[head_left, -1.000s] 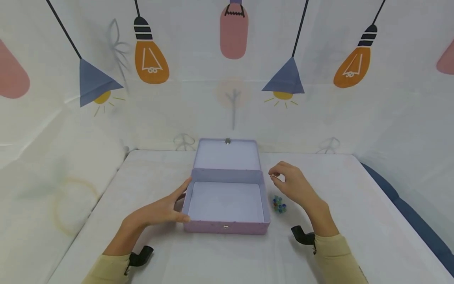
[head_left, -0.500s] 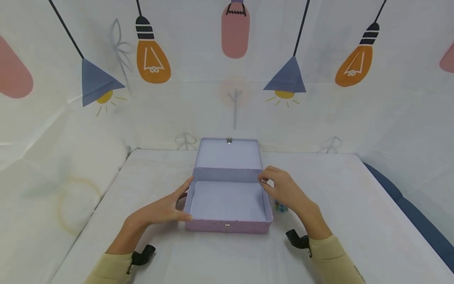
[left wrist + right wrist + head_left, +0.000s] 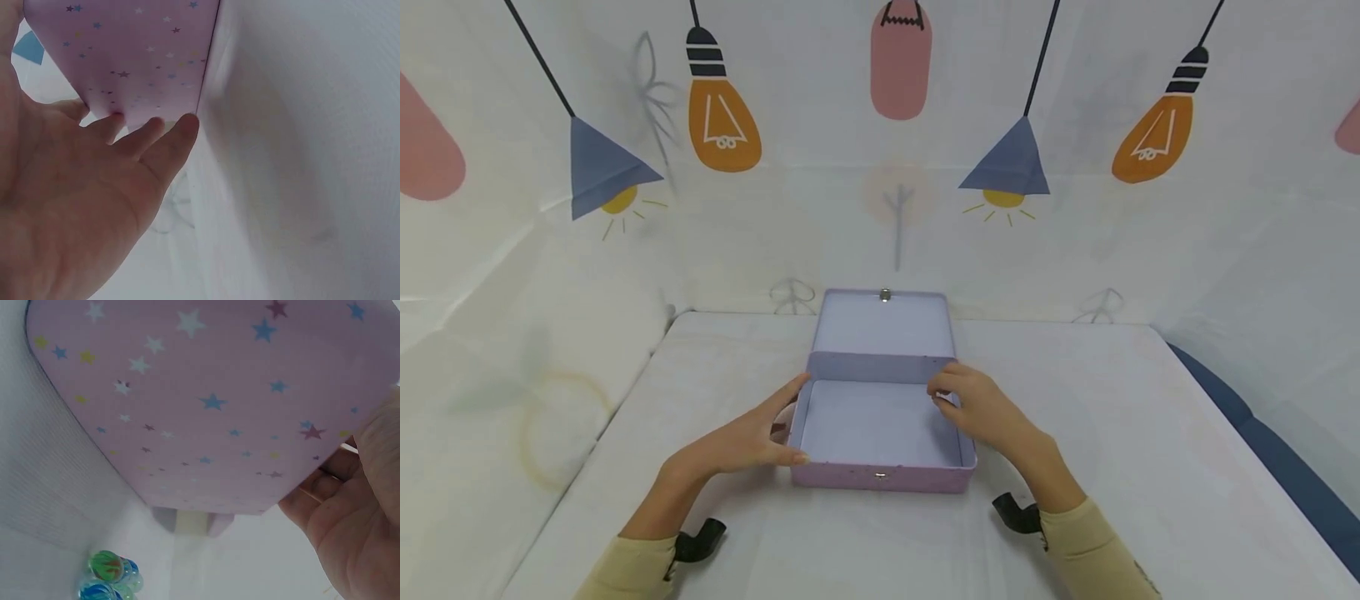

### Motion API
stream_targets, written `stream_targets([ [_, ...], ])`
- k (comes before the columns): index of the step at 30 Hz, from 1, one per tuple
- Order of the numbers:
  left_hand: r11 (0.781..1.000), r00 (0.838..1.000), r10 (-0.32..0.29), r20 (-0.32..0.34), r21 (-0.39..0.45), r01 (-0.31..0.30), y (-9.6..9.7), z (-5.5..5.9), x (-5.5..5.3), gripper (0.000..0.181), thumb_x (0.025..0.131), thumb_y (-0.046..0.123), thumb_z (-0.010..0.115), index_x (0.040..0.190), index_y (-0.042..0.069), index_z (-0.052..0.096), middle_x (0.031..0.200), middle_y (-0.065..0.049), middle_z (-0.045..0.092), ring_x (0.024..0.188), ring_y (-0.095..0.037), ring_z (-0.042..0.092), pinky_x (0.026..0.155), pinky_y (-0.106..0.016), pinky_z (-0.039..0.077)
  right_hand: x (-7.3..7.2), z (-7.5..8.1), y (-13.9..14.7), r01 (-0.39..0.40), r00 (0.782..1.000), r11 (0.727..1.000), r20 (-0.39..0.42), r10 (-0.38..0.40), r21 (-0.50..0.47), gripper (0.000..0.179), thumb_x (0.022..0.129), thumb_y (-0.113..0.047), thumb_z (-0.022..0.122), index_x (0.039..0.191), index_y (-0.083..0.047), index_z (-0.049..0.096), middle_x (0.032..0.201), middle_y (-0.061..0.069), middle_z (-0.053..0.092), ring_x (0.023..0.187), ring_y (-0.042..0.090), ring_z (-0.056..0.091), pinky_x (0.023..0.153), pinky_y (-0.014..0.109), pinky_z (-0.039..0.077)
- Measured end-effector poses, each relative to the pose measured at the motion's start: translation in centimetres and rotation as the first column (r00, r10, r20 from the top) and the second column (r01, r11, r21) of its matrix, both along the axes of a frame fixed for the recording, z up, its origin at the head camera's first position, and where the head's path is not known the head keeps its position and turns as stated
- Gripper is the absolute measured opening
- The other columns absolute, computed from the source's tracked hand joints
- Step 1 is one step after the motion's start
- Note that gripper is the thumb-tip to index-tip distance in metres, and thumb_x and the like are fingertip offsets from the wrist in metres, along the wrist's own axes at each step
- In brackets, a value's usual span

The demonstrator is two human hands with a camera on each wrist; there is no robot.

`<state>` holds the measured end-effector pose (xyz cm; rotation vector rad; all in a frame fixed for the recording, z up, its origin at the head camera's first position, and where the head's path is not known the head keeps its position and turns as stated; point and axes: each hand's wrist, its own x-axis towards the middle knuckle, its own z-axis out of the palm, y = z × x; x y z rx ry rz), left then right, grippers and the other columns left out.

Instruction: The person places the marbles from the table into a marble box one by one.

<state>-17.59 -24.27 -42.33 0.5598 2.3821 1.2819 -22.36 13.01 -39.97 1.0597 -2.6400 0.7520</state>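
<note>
An open lilac tin box (image 3: 883, 477) with a star pattern stands on the table, its lid (image 3: 883, 325) tipped back. My left hand (image 3: 741, 442) rests against the box's left side, thumb at the front corner and index finger near the back; its fingers lie fairly straight along the wall in the left wrist view. Over the box's right part, my right hand (image 3: 988, 408) pinches a small glassy marble (image 3: 942, 396), mostly hidden by the fingertips. Several coloured glass marbles (image 3: 107, 567) lie beside the box in the right wrist view; in the head view the right arm hides them.
The white table (image 3: 760, 542) carries the box near its middle. Behind it hangs a pale sheet (image 3: 820, 217) printed with lamps and bulbs. Something dark blue (image 3: 1262, 446) runs past the table's right edge.
My right hand has moved left from beside the box to above its interior, the marble still pinched. It now covers the pile of marbles. The left hand stays at the box's side.
</note>
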Motion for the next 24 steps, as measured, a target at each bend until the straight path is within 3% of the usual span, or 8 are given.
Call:
stream_targets([
  [5, 0.999, 0.992, 0.004, -0.126, -0.035, -0.008, 0.2, 0.3, 0.1, 0.115, 0.08, 0.039, 0.081, 0.161, 0.025, 0.001, 0.169, -0.002, -0.004, 0.155, -0.037, 0.008, 0.113, -0.067, 0.028, 0.1, 0.1, -0.4, 0.004, 1.0, 0.999, -0.026, -0.003, 0.037, 0.016, 0.084, 0.0, 0.074, 0.097, -0.009, 0.073, 0.091, -0.003, 0.066, 0.087, 0.011, 0.063, 0.078, 0.029, 0.057],
  [15, 0.999, 0.986, 0.014, -0.167, -0.044, -0.021, 0.4, 0.2, 0.1, 0.116, 0.079, 0.039, 0.083, 0.162, 0.022, 0.003, 0.169, 0.0, -0.005, 0.156, -0.034, 0.002, 0.115, -0.07, 0.02, 0.2, -0.1, -0.8, -0.022, 1.0, 0.996, -0.008, 0.023, 0.082, 0.013, 0.085, -0.001, 0.073, 0.094, -0.009, 0.073, 0.091, -0.004, 0.064, 0.086, 0.011, 0.063, 0.078, 0.027, 0.056],
  [24, 0.998, 0.978, 0.015, -0.206, -0.05, -0.026, 0.4, 0.3, 0.1, 0.111, 0.076, 0.045, 0.084, 0.16, 0.022, 0.015, 0.169, 0.002, -0.001, 0.156, -0.033, 0.006, 0.114, -0.071, 0.02, 0.4, -0.1, -1.7, -0.026, 0.994, 0.99, 0.11, 0.011, 0.141, 0.012, 0.089, -0.005, 0.07, 0.1, -0.009, 0.073, 0.097, -0.004, 0.065, 0.093, 0.011, 0.065, 0.082, 0.028, 0.056],
])
